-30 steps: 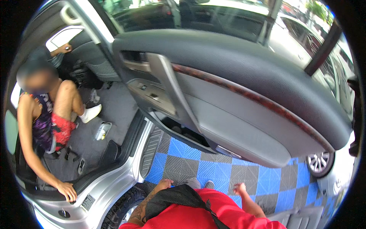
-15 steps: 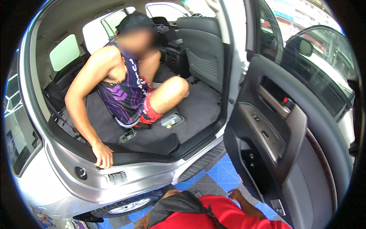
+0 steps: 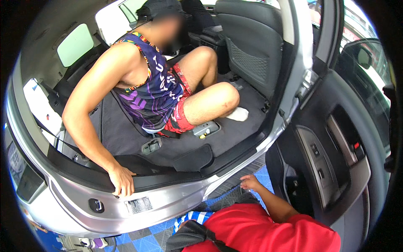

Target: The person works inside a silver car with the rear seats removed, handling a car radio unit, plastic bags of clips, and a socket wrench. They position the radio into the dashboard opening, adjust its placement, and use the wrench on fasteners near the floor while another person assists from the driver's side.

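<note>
- Right hand point(image 3: 250, 183): fingers loosely curled, slightly apart.
- Car step point(image 3: 228, 183): just beside those fingertips (contact, I can't tell).
- Car door point(image 3: 331, 155): open, right of that hand.
- Left hand: can't make it out, nor tell its grip.

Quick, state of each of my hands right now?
Left hand: cannot be told, not clearly visible.
Right hand: open, loosely curled, nothing visibly held.

Right fingers point(image 3: 245, 181) farther forward (blue-white striped fabric point(image 3: 194, 216) now showing).
</note>
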Tool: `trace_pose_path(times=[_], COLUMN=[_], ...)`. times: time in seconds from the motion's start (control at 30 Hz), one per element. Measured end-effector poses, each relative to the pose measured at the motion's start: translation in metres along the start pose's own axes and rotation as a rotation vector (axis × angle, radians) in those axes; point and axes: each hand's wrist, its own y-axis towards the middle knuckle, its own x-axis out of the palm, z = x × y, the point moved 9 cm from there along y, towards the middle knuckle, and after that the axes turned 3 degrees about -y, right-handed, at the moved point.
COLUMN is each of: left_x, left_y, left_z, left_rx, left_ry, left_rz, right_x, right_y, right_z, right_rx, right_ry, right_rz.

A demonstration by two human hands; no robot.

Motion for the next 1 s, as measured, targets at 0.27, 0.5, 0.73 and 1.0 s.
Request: trace_pose_path(times=[0.27, 0.5, 0.73, 1.0], left_x=[0.009, 0.035, 0.028, 0.020], left_y=[-0.002, -0.006, -0.023, -0.021], left_z=[0.037, 0.057, 0.039, 0.024], left_rx=[0.005, -0.007, -0.052, -0.065], left_ry=[-0.108, -0.154, -0.124, -0.032], left_rz=[0.192, 0.293, 0.278, 0.183], right_x=[0.000, -0.005, -0.004, -0.016], right_y=[0.044, 0.084, 0.092, -0.008], right_z=[0.015, 0.079, 0.090, 0.121], right_rx=[-0.346, -0.324, -0.126, 0.104], right_ry=[-1.503, -1.473, -1.095, 0.003], right_rz=[-0.529, -0.829, -0.349, -0.026])
